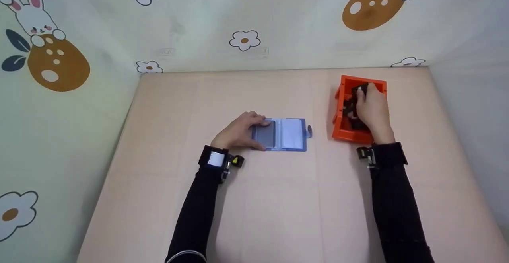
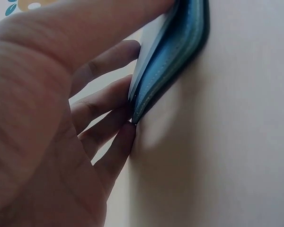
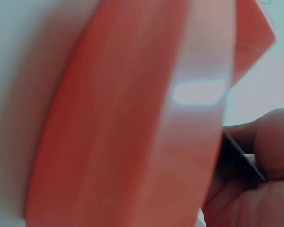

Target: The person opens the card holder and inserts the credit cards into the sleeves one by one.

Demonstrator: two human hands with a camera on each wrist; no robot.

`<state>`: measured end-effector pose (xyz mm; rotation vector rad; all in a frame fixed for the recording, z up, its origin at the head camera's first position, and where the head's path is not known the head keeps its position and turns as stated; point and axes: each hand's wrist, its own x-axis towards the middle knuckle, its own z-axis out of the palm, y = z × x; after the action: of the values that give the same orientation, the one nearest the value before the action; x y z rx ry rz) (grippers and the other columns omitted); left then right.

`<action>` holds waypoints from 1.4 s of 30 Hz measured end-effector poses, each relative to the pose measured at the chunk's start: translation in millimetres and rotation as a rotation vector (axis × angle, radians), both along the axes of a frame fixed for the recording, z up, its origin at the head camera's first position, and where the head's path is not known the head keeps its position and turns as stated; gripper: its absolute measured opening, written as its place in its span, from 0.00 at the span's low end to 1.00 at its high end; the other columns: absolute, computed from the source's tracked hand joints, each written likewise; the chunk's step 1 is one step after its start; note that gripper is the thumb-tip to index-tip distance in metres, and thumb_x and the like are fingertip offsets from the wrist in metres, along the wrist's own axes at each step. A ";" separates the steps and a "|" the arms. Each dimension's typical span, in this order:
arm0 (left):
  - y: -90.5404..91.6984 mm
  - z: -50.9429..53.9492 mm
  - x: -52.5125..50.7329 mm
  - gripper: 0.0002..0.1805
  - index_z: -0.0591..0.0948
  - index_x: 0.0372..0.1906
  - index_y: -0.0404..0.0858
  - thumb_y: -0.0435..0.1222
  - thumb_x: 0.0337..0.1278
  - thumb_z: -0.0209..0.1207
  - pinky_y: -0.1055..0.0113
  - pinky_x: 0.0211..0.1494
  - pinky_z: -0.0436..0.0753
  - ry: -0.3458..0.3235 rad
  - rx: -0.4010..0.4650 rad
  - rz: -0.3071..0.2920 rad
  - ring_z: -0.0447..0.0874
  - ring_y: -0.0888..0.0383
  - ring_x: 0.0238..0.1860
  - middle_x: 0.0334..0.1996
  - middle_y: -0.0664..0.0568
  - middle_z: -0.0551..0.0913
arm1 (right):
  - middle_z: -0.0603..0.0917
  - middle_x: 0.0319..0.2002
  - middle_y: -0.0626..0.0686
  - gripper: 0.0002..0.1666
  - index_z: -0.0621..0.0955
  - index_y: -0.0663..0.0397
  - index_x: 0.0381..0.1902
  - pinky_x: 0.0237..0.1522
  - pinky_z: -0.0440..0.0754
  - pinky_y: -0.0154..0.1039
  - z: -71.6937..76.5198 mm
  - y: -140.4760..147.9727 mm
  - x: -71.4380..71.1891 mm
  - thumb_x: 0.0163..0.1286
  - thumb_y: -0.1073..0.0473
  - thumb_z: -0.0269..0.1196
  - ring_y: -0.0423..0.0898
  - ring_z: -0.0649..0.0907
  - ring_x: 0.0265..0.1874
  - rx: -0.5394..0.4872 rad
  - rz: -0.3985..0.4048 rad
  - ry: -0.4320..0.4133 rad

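Note:
A small blue card holder (image 1: 292, 134) with a snap tab lies spread open, clear sleeves showing. My left hand (image 1: 238, 130) grips its left side, thumb at the near edge and fingers at the far edge. In the left wrist view, the fingertips of the left hand (image 2: 109, 109) touch the edge of the blue cover (image 2: 168, 61). My right hand (image 1: 375, 112) reaches into an orange plastic bin (image 1: 352, 136) and pinches a thin dark card (image 1: 359, 89). The right wrist view shows the dark card (image 3: 236, 158) between thumb and fingers, partly hidden behind the bin wall (image 3: 132, 118).
Other dark pieces (image 1: 350, 108) lie in the bin, too small to identify. Both stand on a pale tabletop (image 1: 270, 207). Patterned fabric walls (image 1: 199, 24) rise behind and at the sides. Wrist cameras are strapped to both wrists.

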<state>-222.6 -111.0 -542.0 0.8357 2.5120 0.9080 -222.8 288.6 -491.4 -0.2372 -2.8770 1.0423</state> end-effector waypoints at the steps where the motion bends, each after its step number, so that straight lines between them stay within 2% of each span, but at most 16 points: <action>1: -0.2 -0.1 0.1 0.46 0.80 0.69 0.49 0.49 0.38 0.83 0.54 0.71 0.74 -0.003 0.000 0.001 0.70 0.50 0.64 0.68 0.50 0.75 | 0.79 0.45 0.71 0.24 0.71 0.72 0.57 0.45 0.87 0.61 1.4 0.9 -0.1 0.86 0.53 0.43 0.61 0.85 0.39 -0.047 -0.014 -0.001; 3: -0.4 -0.2 0.3 0.46 0.80 0.69 0.50 0.49 0.38 0.83 0.54 0.70 0.74 -0.008 -0.001 0.005 0.70 0.50 0.64 0.68 0.50 0.75 | 0.78 0.43 0.68 0.25 0.70 0.69 0.57 0.33 0.89 0.53 4.3 1.8 0.4 0.86 0.50 0.41 0.54 0.87 0.29 -0.161 -0.048 0.006; 5: -0.4 -0.3 0.5 0.46 0.80 0.70 0.50 0.49 0.38 0.83 0.54 0.71 0.74 -0.013 -0.002 0.008 0.69 0.50 0.64 0.68 0.50 0.75 | 0.77 0.39 0.64 0.24 0.70 0.66 0.55 0.19 0.85 0.45 6.8 2.0 0.9 0.86 0.48 0.41 0.47 0.83 0.16 -0.262 -0.083 0.028; 6: -0.4 -0.3 0.6 0.46 0.79 0.70 0.50 0.49 0.38 0.83 0.54 0.71 0.74 -0.015 -0.002 0.010 0.69 0.50 0.64 0.68 0.50 0.75 | 0.76 0.37 0.62 0.23 0.70 0.64 0.54 0.14 0.82 0.41 8.0 2.0 1.2 0.86 0.47 0.41 0.44 0.80 0.11 -0.310 -0.098 0.036; 8: -0.4 -0.2 0.8 0.47 0.79 0.70 0.50 0.49 0.38 0.83 0.54 0.71 0.74 -0.017 -0.001 0.011 0.69 0.50 0.64 0.67 0.50 0.75 | 0.73 0.33 0.57 0.21 0.70 0.60 0.52 0.10 0.77 0.37 10.3 1.4 1.9 0.86 0.47 0.42 0.39 0.75 0.08 -0.381 -0.119 0.051; 11: -0.3 0.0 1.0 0.46 0.80 0.69 0.49 0.49 0.37 0.83 0.54 0.70 0.74 -0.007 0.005 0.004 0.70 0.50 0.64 0.66 0.49 0.76 | 0.70 0.31 0.53 0.18 0.70 0.56 0.50 0.10 0.74 0.34 12.9 0.5 3.0 0.86 0.47 0.43 0.38 0.71 0.10 -0.434 -0.130 0.057; 17: -0.6 -1.0 0.5 0.46 0.81 0.68 0.48 0.48 0.37 0.84 0.53 0.69 0.74 0.020 0.015 -0.013 0.71 0.48 0.63 0.63 0.47 0.77 | 0.69 0.34 0.53 0.16 0.70 0.51 0.52 0.14 0.74 0.32 16.0 0.6 4.1 0.85 0.46 0.43 0.40 0.72 0.18 -0.548 -0.167 0.045; 23: 0.5 -1.5 0.4 0.46 0.80 0.69 0.48 0.48 0.37 0.84 0.53 0.70 0.74 0.009 0.006 -0.004 0.71 0.48 0.63 0.63 0.48 0.77 | 0.71 0.34 0.54 0.13 0.70 0.49 0.52 0.11 0.71 0.32 15.3 1.9 3.8 0.85 0.48 0.44 0.41 0.72 0.17 -0.736 -0.175 0.056; 26: 0.6 -1.6 0.5 0.46 0.80 0.69 0.48 0.48 0.37 0.84 0.54 0.70 0.73 0.005 0.002 0.000 0.70 0.49 0.64 0.63 0.48 0.77 | 0.70 0.35 0.55 0.11 0.69 0.48 0.53 0.11 0.70 0.31 15.2 0.2 3.9 0.85 0.50 0.44 0.41 0.71 0.16 -0.824 -0.149 0.047; 29: 0.6 -1.3 0.8 0.46 0.80 0.69 0.48 0.48 0.37 0.84 0.54 0.70 0.73 0.007 0.001 0.002 0.70 0.49 0.64 0.64 0.49 0.77 | 0.69 0.37 0.55 0.12 0.67 0.49 0.57 0.13 0.70 0.30 16.0 -2.8 4.4 0.86 0.51 0.43 0.40 0.71 0.16 -0.858 -0.110 0.027; 33: 0.4 -1.4 0.9 0.47 0.80 0.70 0.49 0.48 0.37 0.84 0.54 0.70 0.74 0.012 -0.003 0.000 0.70 0.49 0.63 0.64 0.49 0.77 | 0.70 0.39 0.56 0.14 0.65 0.49 0.62 0.16 0.72 0.29 19.0 -6.6 5.8 0.86 0.52 0.42 0.39 0.73 0.19 -0.883 -0.038 0.004; 42: 0.5 -1.8 -0.2 0.46 0.80 0.69 0.48 0.48 0.37 0.84 0.54 0.71 0.74 0.022 0.008 -0.005 0.71 0.49 0.64 0.65 0.48 0.77 | 0.73 0.42 0.56 0.16 0.62 0.47 0.66 0.24 0.75 0.31 27.3 -15.6 11.4 0.86 0.53 0.45 0.42 0.76 0.22 -0.894 0.089 -0.010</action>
<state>-222.7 -110.5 -543.7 0.8582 2.5256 0.9121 -211.4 272.9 -464.1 -0.1477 -2.2304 2.2643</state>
